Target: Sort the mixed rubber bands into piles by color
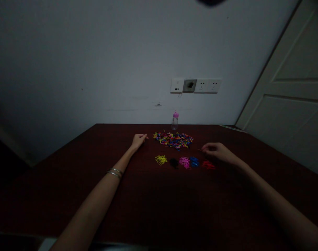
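Observation:
A mixed pile of small coloured bands [174, 139] lies toward the back of the dark red table [159, 205]. Nearer me is a row of single-colour heaps: yellow [161, 160], black [174, 162], pink [185, 162], blue [194, 161] and red [208, 165]. My left hand [139, 141] rests on the table just left of the mixed pile, its fingers curled together; anything inside is hidden. Just behind the red heap, my right hand [217, 151] pinches a thin reddish band that sticks out to the left of its fingertips.
A clear bottle with a pink top [175, 121] stands behind the mixed pile, near the wall. Sockets [195, 85] are on the wall above. A white panelled door [292, 90] borders the table's right side.

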The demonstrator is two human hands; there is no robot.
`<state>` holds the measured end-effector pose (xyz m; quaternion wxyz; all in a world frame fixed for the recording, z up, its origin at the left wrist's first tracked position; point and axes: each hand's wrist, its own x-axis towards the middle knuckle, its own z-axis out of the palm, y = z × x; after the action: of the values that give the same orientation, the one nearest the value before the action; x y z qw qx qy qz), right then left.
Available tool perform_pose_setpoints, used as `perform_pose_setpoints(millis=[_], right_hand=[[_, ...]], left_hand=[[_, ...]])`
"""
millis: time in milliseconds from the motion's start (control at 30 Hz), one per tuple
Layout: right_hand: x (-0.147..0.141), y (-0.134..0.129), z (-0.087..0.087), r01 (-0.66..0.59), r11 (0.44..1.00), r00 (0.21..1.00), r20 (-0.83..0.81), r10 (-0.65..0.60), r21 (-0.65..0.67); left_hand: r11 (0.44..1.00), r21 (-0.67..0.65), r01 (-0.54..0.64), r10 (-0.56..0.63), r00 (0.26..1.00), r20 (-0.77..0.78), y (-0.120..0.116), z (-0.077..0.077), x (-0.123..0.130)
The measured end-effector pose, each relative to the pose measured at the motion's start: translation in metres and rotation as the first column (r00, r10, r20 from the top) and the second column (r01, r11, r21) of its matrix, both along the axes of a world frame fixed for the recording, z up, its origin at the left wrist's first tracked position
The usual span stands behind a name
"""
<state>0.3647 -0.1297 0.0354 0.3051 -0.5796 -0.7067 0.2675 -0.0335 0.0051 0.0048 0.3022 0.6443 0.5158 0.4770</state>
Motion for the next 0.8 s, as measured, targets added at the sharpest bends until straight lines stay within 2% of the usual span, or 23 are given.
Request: perform_pose_setpoints(millis=[133, 267, 433, 567, 700, 800], right_hand=[[0.011, -0.018, 0.006, -0.057, 0.989, 0.995, -0.086, 0.045, -0.137], [0.018, -0.022, 0.006, -0.132, 0.969, 0.991, -0.032, 0.129, -0.209], [0.030, -0.014, -0.003, -0.072, 0.981, 0.997, -0.004, 0.073, -0.180], [0.036, -0.009, -0.012, 0.032, 0.988, 0.999, -0.021, -0.036, -0.151], [0.036, -0.008, -0.017, 0.079, 0.988, 0.997, -0.015, -0.082, -0.129], [0.034, -0.006, -0.021, 0.075, 0.993, 0.997, 0.002, -0.075, -0.087]], left_hand=[[1.000, 0.015, 0.003, -0.002, 1.000, -0.029, 0.001, -0.001, -0.001], [1.000, 0.008, 0.007, -0.007, 1.000, -0.023, 0.002, -0.001, -0.001], [1.000, 0.008, -0.009, 0.009, 0.999, -0.031, 0.000, 0.001, 0.001], [0.992, 0.125, 0.013, 0.010, 0.984, -0.180, -0.007, 0.009, 0.010], [0.964, 0.203, 0.169, -0.089, 0.932, -0.352, -0.016, 0.020, 0.030], [0.944, 0.189, 0.270, -0.137, 0.843, -0.520, -0.025, 0.027, 0.045]])
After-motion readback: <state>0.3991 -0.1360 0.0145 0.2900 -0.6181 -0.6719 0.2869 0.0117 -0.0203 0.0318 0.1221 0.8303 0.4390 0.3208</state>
